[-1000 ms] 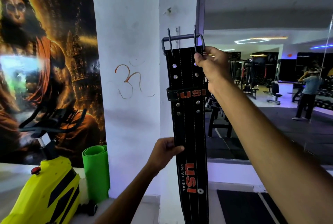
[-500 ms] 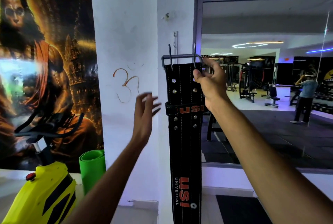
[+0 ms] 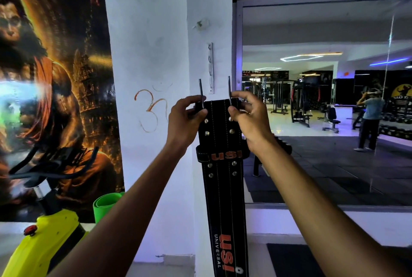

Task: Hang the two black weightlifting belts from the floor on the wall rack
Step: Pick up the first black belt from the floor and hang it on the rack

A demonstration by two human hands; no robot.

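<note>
Gripping the black belt (image 3: 223, 187) at its buckle end, just below the wall rack (image 3: 210, 68): left hand (image 3: 185, 120) and right hand (image 3: 249, 120) closed on either corner, prongs upright, probably to hook it on.

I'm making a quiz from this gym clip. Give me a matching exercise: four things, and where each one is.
Things:
1. belt
2. rolled mat
3. mirror
4. poster

Places:
A. right of the pillar
B. held at its top by both hands
C. left of the pillar, on the wall
D. low down, under the poster

Pairs: 1-B, 2-D, 3-A, 4-C
</note>
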